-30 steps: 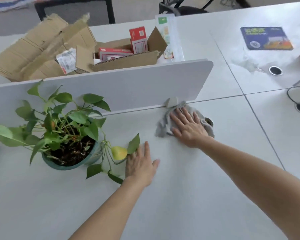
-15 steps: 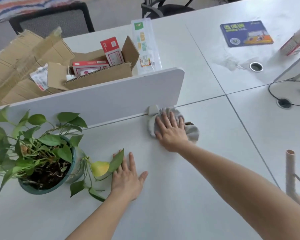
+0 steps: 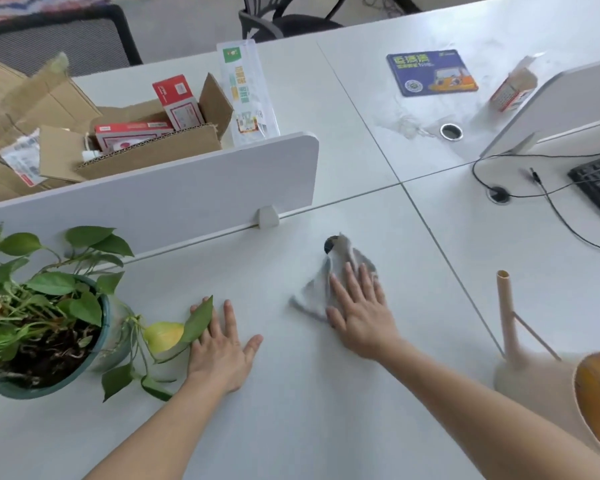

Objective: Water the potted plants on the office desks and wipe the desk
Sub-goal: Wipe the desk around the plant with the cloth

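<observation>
Grey cloth [image 3: 314,296] lies crumpled on the white desk [image 3: 291,420], right of the middle of this desk section. Its far corner reaches a dark cable hole [image 3: 328,244] and partly covers it. The right hand [image 3: 359,315] presses down on the cloth with fingers straight and slightly spread; nothing is pinched or curled round. The fabric sticks out beyond the fingertips, toward the divider panel [image 3: 187,188], and past the thumb side, so its long axis runs from near-left to far-right, slantwise to the forearm. The left hand [image 3: 220,351] rests flat and open on the bare desk well to the left, holding nothing, its fingers among the trailing leaves of the potted plant [image 3: 42,317]. The right hand is the one on the cloth, so the next stroke is probably its work. Most of the bare surface lies on the person's side of the cloth, so a pull toward the body looks the likely move. A beige watering can [image 3: 510,341] stands near on the right, just beyond that forearm, and a wide sweep that way might knock it.
</observation>
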Available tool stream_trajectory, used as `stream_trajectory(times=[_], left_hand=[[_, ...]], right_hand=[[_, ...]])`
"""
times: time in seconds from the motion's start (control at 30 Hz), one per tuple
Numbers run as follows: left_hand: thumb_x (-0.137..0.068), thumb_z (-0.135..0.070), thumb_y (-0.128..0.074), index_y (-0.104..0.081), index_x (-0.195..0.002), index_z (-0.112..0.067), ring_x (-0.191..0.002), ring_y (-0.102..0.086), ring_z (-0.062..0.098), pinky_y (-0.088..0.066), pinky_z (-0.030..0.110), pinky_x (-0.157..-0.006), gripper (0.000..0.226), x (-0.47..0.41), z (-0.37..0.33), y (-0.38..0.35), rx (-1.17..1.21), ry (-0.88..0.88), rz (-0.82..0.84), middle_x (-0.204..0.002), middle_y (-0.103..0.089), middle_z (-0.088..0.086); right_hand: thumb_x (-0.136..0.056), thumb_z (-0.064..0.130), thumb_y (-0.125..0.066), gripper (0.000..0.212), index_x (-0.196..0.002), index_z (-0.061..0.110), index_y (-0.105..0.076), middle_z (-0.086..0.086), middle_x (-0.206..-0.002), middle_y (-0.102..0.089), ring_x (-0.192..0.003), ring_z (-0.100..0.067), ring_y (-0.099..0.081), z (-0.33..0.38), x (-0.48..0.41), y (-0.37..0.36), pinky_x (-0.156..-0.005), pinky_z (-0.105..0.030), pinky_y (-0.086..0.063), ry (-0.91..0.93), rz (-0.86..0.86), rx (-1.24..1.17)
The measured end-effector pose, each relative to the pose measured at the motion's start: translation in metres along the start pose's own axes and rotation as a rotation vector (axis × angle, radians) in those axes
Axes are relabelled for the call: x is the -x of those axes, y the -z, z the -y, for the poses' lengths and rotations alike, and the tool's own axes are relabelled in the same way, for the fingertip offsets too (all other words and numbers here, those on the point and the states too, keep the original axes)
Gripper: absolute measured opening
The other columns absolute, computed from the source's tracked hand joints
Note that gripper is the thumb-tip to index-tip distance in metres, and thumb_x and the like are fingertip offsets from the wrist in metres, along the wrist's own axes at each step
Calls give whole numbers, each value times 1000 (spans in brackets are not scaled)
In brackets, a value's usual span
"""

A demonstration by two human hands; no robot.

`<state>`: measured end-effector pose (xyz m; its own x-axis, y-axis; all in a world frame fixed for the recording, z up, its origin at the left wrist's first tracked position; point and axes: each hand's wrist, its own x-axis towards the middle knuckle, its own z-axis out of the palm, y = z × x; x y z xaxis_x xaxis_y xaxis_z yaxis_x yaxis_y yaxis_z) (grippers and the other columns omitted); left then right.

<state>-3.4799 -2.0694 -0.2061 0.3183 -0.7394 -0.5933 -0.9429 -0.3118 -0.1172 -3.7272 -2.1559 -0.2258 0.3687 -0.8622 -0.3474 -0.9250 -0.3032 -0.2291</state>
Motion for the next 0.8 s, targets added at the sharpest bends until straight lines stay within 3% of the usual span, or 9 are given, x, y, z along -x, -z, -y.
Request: stream_trajectory(times=[0.07, 0.23, 0.3, 0.37, 0.47, 0.53, 0.6, 0.7, 0.8], left_hand=[[-93, -68, -9, 31, -144, -7, -142, 24, 46, 2, 51, -119, 89, 0, 0, 1, 5, -10, 5, -155, 26, 25], [-93, -68, -12, 26, -148, -9, -143, 23, 45, 2, 51, -118, 90, -3, 0, 4, 19, -38, -10, -157, 22, 24], [-95, -66, -18, 19, -152, -11, -145, 19, 41, -5, 48, -119, 87, 0, 6, 1, 68, -68, -52, -159, 17, 21], [-98, -58, -25, 9, -155, -15, -149, 8, 35, -12, 45, -118, 79, 12, 13, -5, 156, -104, -96, -162, 7, 15], [-101, -47, -31, -3, -156, -16, -147, -15, 30, -22, 39, -116, 69, 41, 28, -22, 226, -151, -158, -162, -6, 9], [-100, -44, -37, -15, -155, -12, -143, -26, 33, -28, 41, -113, 67, 61, 44, -36, 216, -161, -166, -159, -16, 15], [-97, -43, -42, -38, -145, -7, -131, -42, 39, -40, 46, -106, 60, 73, 61, -48, 221, -135, -182, -147, -36, 24], [-97, -46, -43, -44, -137, -1, -138, -31, 44, -34, 49, -111, 60, 82, 91, -55, 218, -31, -203, -150, -30, 30], [-97, -57, -34, -4, -156, -12, -148, -1, 32, -14, 38, -119, 79, 85, 123, -67, 307, 113, -196, -161, 0, 18]], right_hand=[[-90, 69, 1, 79, -159, 29, 0, -1, -165, 16, -150, -25, 24, -27, 20, 0, -122, -40, 12, 23, 30, 34], [-102, 53, -25, 69, -160, 24, -3, -14, -166, 11, -151, -43, 13, -108, 7, 36, -123, -51, 4, -678, -33, -113], [-101, 50, -23, 67, -160, 23, -5, -17, -166, 12, -149, -48, 12, -89, 9, 26, -121, -58, 2, -723, -10, -156], [-93, 47, -16, 70, -160, 26, -12, -17, -166, 6, -149, -49, 10, -46, 35, -6, -120, -63, -4, -509, -8, -84], [-91, 52, -36, 66, -152, 25, -39, -12, -161, -23, -149, -44, -9, 32, 114, -67, -115, -58, -23, 36, -90, 74], [-98, 60, -33, 61, -154, 33, -35, -9, -162, -26, -150, -39, -14, 46, 143, -71, -115, -52, -18, 274, 4, 145], [-99, 68, -19, 66, -157, 38, -23, -4, -165, -20, -153, -32, -5, 15, 122, -59, -118, -50, -14, 345, -20, 224], [-96, 70, -13, 71, -158, 39, -1, -2, -168, 8, -152, -27, 19, -25, 60, -16, -123, -50, -2, -146, -74, 59], [-101, 59, -22, 70, -161, 27, -3, -12, -167, 11, -151, -40, 14, 5, 20, -5, -122, -55, 6, -531, -109, -44]])
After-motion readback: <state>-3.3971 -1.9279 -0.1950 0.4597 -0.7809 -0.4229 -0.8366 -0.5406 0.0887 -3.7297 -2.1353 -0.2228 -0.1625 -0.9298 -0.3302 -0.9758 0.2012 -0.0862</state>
